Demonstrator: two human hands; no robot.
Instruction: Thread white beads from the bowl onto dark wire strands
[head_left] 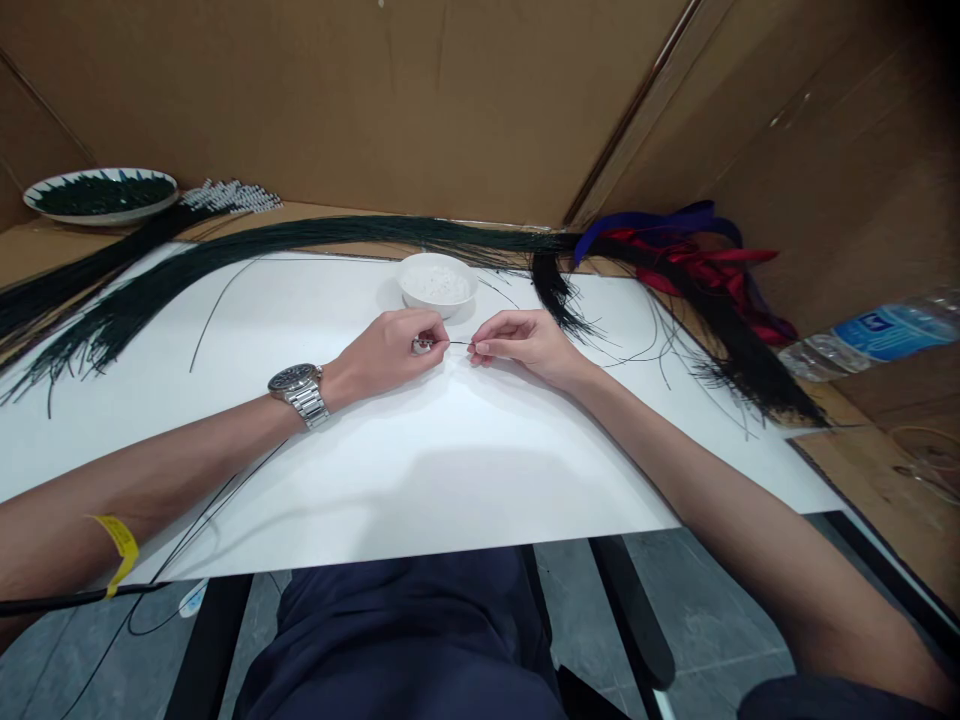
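Note:
A thin black strand (pixel 460 343) runs taut between my two hands, just above the white tabletop. My left hand (pixel 390 348) is closed in a pinch on the strand's left part, and a small pale piece shows among its curled fingers. My right hand (pixel 529 345) pinches the other end between thumb and fingertips. Right behind both hands stands a small white bowl (pixel 439 285) with tiny white pieces in it. From under the left forearm, long dark strands trail down past the table's front edge.
Behind the bowl lies a long bundle of dark strands (pixel 315 238). A plate (pixel 105 218) of dark green pieces and white-tipped strands (pixel 232 196) sit back left. Blue and red ribbons (pixel 720 262) and a plastic bottle (pixel 877 333) lie on the right. Cardboard walls (pixel 337 110) enclose the table.

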